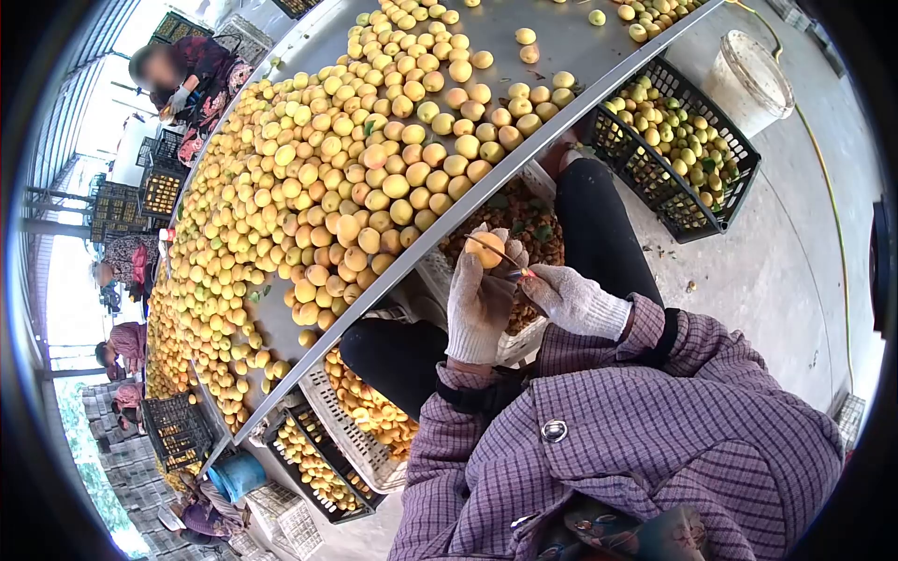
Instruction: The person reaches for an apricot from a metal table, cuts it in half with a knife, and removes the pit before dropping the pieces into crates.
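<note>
A yellow-orange apricot [486, 249] sits in the gloved fingers of my left hand [478, 313], which is closed around it. My right hand [582, 301], also in a pale knitted glove, grips a small knife [506, 261] by its reddish handle. The knife's thin dark blade lies across the apricot. Below both hands stands a crate of brownish apricot pits and scraps [524, 224], partly hidden by my gloves and legs.
A metal sorting table [505, 37] heaped with apricots [318, 168] slopes in front. A black crate of greenish apricots [678, 140] and a white bucket [748, 79] stand right. Halved apricots fill a white crate [360, 439] at left. Other people [192, 79] sit along the far side.
</note>
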